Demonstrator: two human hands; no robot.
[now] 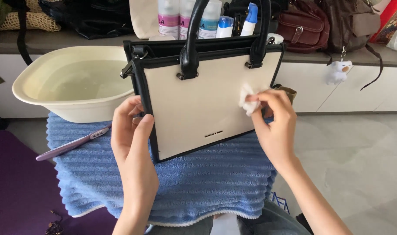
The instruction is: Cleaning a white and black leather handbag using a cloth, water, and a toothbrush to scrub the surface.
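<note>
right hand [274, 124] pinches a white wipe [247, 99] against the cream handbag [207, 104], which stands upright on a blue towel [198, 182]; left hand [131, 135] grips the bag's left edge, beside a water basin [76, 82].

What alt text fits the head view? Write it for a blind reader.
A cream handbag with black trim stands on a blue towel; the left hand grips its edge while the right hand presses a white wipe to its front. A basin of water sits behind.
</note>
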